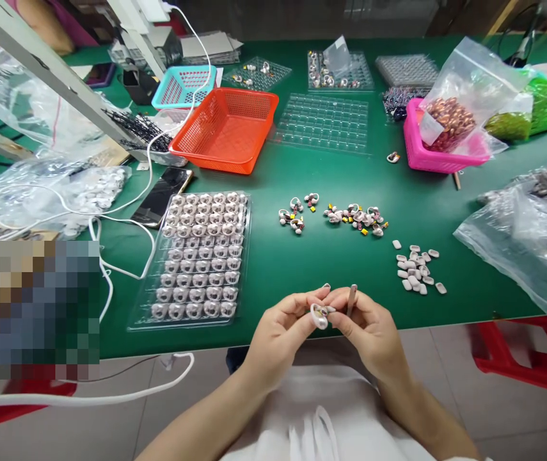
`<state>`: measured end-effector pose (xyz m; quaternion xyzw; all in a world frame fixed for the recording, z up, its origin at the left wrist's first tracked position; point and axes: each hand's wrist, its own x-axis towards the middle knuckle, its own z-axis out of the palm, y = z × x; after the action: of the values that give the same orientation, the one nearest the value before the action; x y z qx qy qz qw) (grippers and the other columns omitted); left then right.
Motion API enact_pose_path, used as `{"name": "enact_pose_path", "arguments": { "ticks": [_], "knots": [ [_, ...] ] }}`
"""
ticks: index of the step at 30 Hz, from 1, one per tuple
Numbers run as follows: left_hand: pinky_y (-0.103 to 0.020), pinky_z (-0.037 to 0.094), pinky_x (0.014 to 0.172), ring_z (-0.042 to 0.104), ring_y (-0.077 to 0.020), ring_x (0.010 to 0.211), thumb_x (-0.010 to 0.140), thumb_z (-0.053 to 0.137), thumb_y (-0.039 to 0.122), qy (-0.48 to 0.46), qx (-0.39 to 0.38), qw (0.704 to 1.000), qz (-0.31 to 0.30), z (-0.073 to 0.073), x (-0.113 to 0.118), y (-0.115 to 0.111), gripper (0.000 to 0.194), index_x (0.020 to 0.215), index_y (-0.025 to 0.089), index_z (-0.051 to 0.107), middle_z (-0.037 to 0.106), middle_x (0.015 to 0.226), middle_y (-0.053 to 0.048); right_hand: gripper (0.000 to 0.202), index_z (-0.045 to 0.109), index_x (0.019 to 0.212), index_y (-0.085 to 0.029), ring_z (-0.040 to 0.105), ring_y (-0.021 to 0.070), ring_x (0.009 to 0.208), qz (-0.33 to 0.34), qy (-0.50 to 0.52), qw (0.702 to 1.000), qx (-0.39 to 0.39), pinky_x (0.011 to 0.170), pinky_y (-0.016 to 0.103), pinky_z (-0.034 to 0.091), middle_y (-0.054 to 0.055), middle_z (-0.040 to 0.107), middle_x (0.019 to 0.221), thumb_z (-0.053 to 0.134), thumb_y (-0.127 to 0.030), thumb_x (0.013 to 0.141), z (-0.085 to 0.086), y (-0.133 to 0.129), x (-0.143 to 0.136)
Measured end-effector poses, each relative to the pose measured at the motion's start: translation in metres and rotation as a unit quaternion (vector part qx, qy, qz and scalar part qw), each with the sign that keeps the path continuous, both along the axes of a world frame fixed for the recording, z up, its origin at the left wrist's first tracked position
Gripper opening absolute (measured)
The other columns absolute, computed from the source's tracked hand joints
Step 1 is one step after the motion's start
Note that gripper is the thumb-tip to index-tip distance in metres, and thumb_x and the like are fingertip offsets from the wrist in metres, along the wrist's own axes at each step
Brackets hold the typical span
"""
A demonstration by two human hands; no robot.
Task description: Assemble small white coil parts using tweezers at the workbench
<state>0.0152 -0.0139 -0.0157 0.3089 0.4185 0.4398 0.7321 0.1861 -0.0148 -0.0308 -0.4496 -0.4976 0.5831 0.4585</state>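
Between my fingertips, over the table's front edge, is a small pearly, curved piece that looks like an ear-clip earphone part [320,317]. My left hand [280,330] pinches it from the left. My right hand [372,330] has its fingers closed at the part's other side, and a thin flat stick [352,299] also juts up from them. Beyond the hands lie a loose pile of similar parts [354,216] with yellow and red bits, and a smaller group [297,218]. Small pale oval caps [414,272] are scattered to the right.
A clear tray [141,317] with rows of pearly shells lies left. Behind are an orange basket [225,131], a blue basket [184,86], a clear tray [324,121] and a pink basket [429,157] holding a bag. A phone [162,195] and white cable [124,272] lie left.
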Motion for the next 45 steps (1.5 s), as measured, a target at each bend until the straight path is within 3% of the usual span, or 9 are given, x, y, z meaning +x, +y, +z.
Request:
{"name": "enact_pose_path", "arguments": {
  "ticks": [4, 10, 18, 29, 38, 45],
  "knots": [
    [-0.036, 0.044, 0.109, 0.056, -0.0273, 0.133, 0.091, 0.068, 0.023, 0.040, 0.080, 0.996, -0.011, 0.008, -0.002, -0.011, 0.010, 0.099, 0.020, 0.073, 0.069, 0.132, -0.011, 0.006, 0.065, 0.088, -0.023, 0.061, 0.0178, 0.095, -0.049, 0.041, 0.997, 0.039, 0.087, 0.031, 0.050, 0.002, 0.061, 0.094, 0.069, -0.019, 0.089, -0.008, -0.003, -0.009],
    [-0.041, 0.047, 0.107, 0.062, -0.0300, 0.125, 0.092, 0.064, 0.021, 0.103, 0.168, 0.980, -0.024, 0.013, -0.009, -0.019, 0.013, 0.103, 0.019, 0.071, 0.069, 0.131, -0.015, 0.014, 0.067, 0.095, -0.027, 0.060, 0.0165, 0.095, -0.081, 0.003, 0.992, 0.099, 0.078, 0.027, 0.052, 0.003, 0.058, 0.103, 0.067, -0.014, 0.090, -0.018, -0.005, -0.007],
    [-0.040, 0.049, 0.103, 0.064, -0.0298, 0.121, 0.092, 0.064, 0.020, 0.119, 0.150, 0.981, -0.017, 0.013, -0.011, -0.022, 0.012, 0.102, 0.021, 0.071, 0.068, 0.132, -0.014, 0.023, 0.068, 0.099, -0.030, 0.061, 0.0178, 0.090, -0.060, -0.006, 0.983, 0.171, 0.070, 0.028, 0.053, 0.005, 0.059, 0.103, 0.066, -0.009, 0.089, -0.024, -0.011, -0.003],
    [-0.041, 0.047, 0.103, 0.062, -0.0286, 0.122, 0.090, 0.063, 0.012, 0.164, 0.217, 0.962, -0.009, 0.014, -0.012, -0.017, 0.018, 0.103, 0.022, 0.070, 0.072, 0.123, -0.013, 0.017, 0.064, 0.099, -0.027, 0.062, 0.0195, 0.094, -0.037, -0.043, 0.982, 0.179, 0.071, 0.029, 0.055, 0.007, 0.058, 0.106, 0.063, -0.013, 0.091, -0.020, -0.012, -0.003],
    [-0.037, 0.049, 0.098, 0.066, -0.0280, 0.112, 0.090, 0.066, 0.019, 0.150, 0.162, 0.975, -0.005, 0.016, -0.007, -0.017, 0.010, 0.098, 0.020, 0.072, 0.074, 0.116, -0.013, 0.017, 0.060, 0.102, -0.025, 0.062, 0.0182, 0.078, -0.064, -0.140, 0.967, 0.203, 0.061, 0.028, 0.050, 0.004, 0.063, 0.088, 0.058, -0.012, 0.091, -0.005, -0.005, -0.004],
    [-0.030, 0.054, 0.083, 0.070, -0.0213, 0.090, 0.083, 0.077, 0.031, 0.038, -0.001, 0.999, 0.039, 0.011, -0.004, -0.007, 0.018, 0.094, 0.017, 0.074, 0.077, 0.098, -0.009, 0.027, 0.063, 0.110, -0.026, 0.064, 0.0176, 0.082, 0.002, -0.216, 0.938, 0.272, 0.062, 0.027, 0.052, 0.004, 0.067, 0.094, 0.057, -0.009, 0.091, 0.007, 0.005, 0.005]
  ]
}}
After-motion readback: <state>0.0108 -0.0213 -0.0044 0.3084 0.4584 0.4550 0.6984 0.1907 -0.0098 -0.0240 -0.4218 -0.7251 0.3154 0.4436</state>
